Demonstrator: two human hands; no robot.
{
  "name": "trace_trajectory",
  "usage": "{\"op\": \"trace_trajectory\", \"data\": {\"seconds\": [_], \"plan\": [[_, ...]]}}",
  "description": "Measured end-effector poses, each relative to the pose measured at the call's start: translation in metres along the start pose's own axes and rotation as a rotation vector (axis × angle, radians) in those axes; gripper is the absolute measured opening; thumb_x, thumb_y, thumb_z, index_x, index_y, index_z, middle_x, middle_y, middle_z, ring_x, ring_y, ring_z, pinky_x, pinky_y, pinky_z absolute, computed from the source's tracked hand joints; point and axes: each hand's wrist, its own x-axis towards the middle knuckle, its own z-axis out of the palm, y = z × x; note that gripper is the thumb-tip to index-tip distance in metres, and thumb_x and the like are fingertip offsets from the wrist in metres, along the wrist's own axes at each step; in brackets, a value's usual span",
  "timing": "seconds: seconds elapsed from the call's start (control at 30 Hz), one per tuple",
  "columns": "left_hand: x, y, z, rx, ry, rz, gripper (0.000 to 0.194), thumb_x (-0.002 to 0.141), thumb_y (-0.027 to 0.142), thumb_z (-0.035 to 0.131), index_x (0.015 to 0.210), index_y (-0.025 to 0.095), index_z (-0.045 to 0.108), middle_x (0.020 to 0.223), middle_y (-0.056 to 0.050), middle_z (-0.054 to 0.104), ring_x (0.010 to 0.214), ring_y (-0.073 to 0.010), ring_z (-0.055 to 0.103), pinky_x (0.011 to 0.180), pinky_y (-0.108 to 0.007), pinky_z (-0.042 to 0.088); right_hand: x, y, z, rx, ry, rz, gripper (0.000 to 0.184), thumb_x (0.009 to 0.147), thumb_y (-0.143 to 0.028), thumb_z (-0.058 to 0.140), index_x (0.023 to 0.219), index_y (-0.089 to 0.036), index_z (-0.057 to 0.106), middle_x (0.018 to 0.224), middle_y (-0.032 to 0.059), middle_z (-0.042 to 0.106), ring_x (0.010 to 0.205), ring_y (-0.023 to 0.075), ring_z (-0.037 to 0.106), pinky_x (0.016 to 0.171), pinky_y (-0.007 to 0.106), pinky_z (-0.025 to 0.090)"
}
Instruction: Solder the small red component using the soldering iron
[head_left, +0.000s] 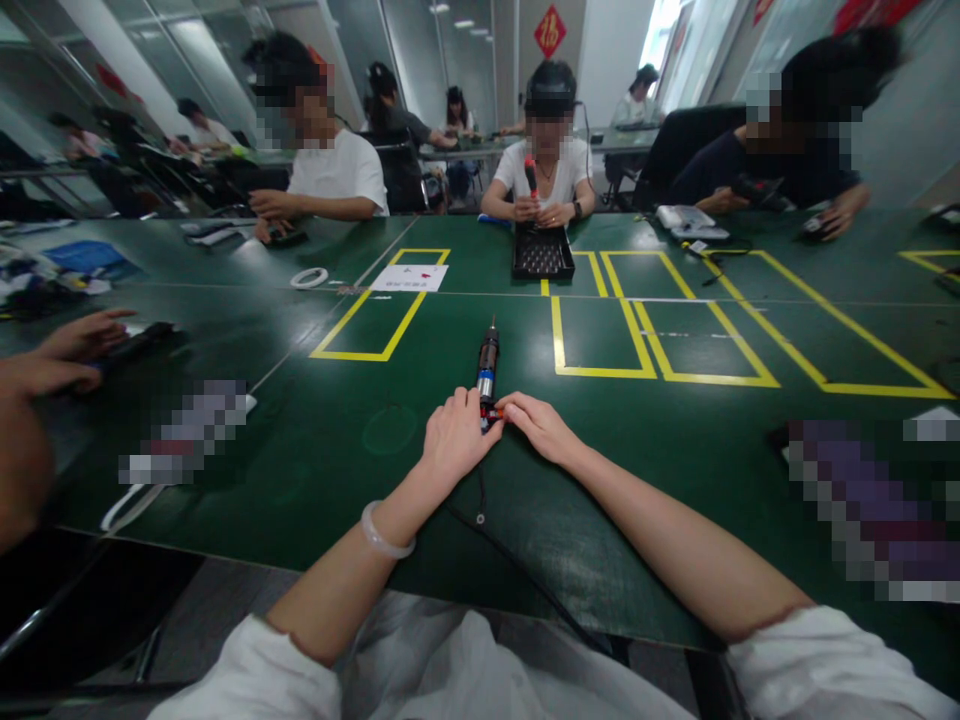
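An electric screwdriver (488, 362) with a black nose, a thin bit and a bare silver-and-blue motor section lies on the green table, pointing away from me. My left hand (456, 435) is closed round its rear end, thumb across the near side. At that end a small red-orange part (493, 412) shows, perhaps a wire or connector. The fingertips of my right hand (546, 428) pinch at this part from the right. Details between the fingers are hidden. A black cord (517, 568) runs from below my hands to the table's front edge, with a small ring (480, 519) beside it.
Yellow tape rectangles (604, 373) mark the table (315, 440). A white paper (411, 278) and a white tape roll (309, 278) lie farther back. Opposite, a person holds a red-handled tool over a black tray (543, 262). Another person's hand (75, 350) is at the left.
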Motion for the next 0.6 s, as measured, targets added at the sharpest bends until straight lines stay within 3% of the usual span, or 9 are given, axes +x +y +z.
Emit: {"op": "trace_trajectory", "data": {"seconds": [0.6], "plan": [[-0.0001, 0.0003, -0.0002, -0.019, -0.005, -0.005, 0.047, 0.089, 0.055, 0.042, 0.116, 0.016, 0.048, 0.104, -0.010, 0.053, 0.093, -0.0250, 0.057, 0.076, -0.034, 0.044, -0.0001, 0.0037, 0.0002, -0.017, 0.012, 0.002, 0.028, 0.099, -0.033, 0.038, 0.104, -0.019, 0.062, 0.096, 0.0042, 0.066, 0.089, 0.0167, 0.060, 0.081, 0.027, 0.044]]}}
